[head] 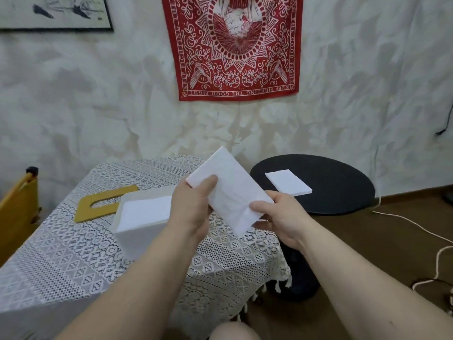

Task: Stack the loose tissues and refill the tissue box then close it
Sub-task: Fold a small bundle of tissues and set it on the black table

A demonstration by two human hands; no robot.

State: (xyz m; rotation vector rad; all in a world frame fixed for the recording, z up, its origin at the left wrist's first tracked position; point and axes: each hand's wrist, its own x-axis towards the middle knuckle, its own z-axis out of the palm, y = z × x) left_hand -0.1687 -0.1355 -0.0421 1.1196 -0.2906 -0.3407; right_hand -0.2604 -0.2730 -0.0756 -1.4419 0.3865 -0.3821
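1. Both hands grip one tissue stack (230, 190) in the air: left hand (193, 207) pinching its left end, right hand (277, 217) its near end.
2. Open tissue box (137, 217) sits just left on the bench (73, 253), part filled; lid (103, 202) lies behind it.
3. Step in hand: refilling. Next, judged: lower stack level into box; second stack (288, 184) waits on round black table (343, 182).

Rough white plastered wall (85, 106), bearing a red printed cloth hanging (236, 45) at centre and a black-framed ink picture (54, 12) at upper left. Worktop under a white lace tablecloth (73, 253) with tassels; round black side table (338, 182) just beside it on the right. Brown floor (367, 253) with white cords (416, 224); yellow frame (17, 207) at left edge.
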